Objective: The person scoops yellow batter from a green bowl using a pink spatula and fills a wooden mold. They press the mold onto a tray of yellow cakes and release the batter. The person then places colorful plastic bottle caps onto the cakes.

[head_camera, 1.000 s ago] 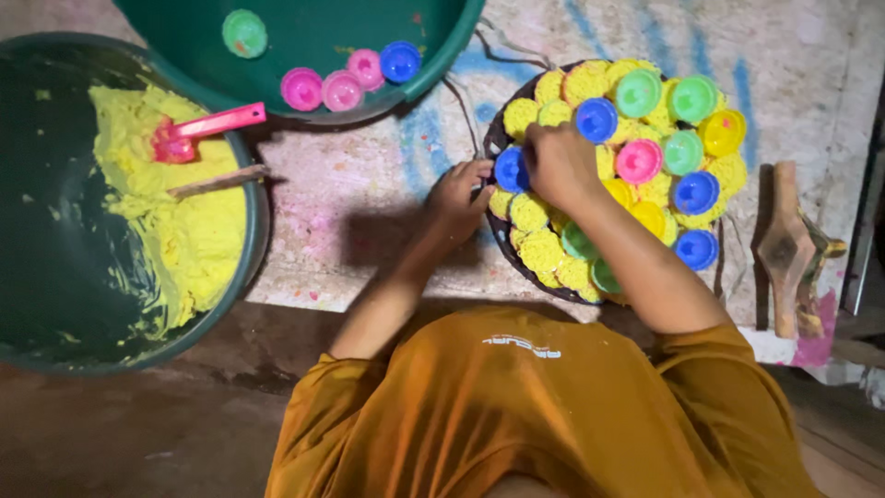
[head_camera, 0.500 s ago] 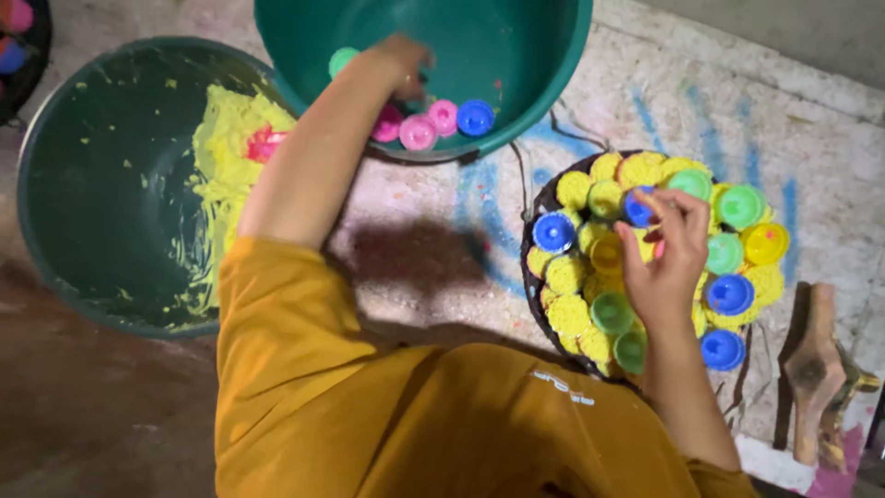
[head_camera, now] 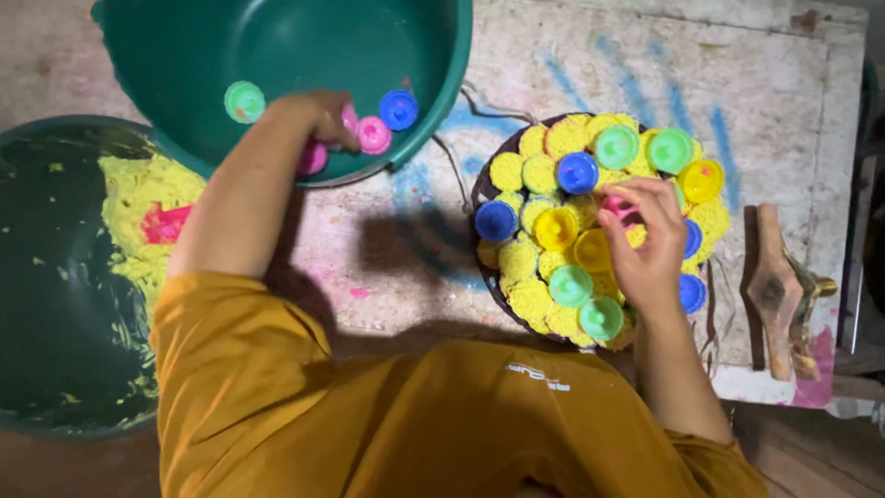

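Note:
My left hand (head_camera: 313, 115) reaches into the teal basin (head_camera: 442, 111), fingers closed on a pink round mould (head_camera: 312, 157). Loose beside it lie another pink mould (head_camera: 373, 135), a blue mould (head_camera: 398, 109) and a green mould (head_camera: 244, 101). My right hand (head_camera: 645, 249) hovers over the dark round tray (head_camera: 479, 189) and pinches a small pink mould (head_camera: 618, 205). The tray is packed with yellow noodle discs (head_camera: 530, 300) and several green, blue and yellow moulds.
A dark green basin (head_camera: 55, 350) at the left holds yellow dough (head_camera: 138, 203) with a pink tool (head_camera: 166, 224) in it. A wooden press (head_camera: 779, 295) lies on the paint-stained board (head_camera: 572, 55) to the right of the tray.
My left hand left the tray, reached up into the teal basin and closed on a pink mould. My right hand stayed over the tray and now pinches a pink mould.

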